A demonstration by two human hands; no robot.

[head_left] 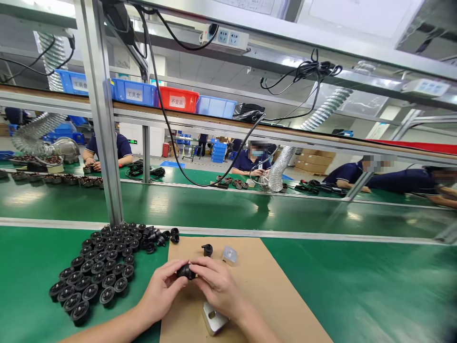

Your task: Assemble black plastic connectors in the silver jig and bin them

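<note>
My left hand [160,291] and my right hand [216,286] meet over a brown cardboard sheet [278,295] and together pinch a small black round part [185,272] between their fingertips. Just beyond them on the cardboard stand a small black piece [207,249] and a small clear plastic block [230,255]. A metal block with a hole [213,318] lies on the cardboard under my right wrist. To the left, several black round parts [96,274] are laid in rows on the green mat.
A metal post [102,124] rises at the back of the parts pile. Beyond runs a green conveyor belt [250,209]. Across it, other people in dark blue sit at work. Blue and red bins [178,100] stand on a shelf above, with cables hanging down.
</note>
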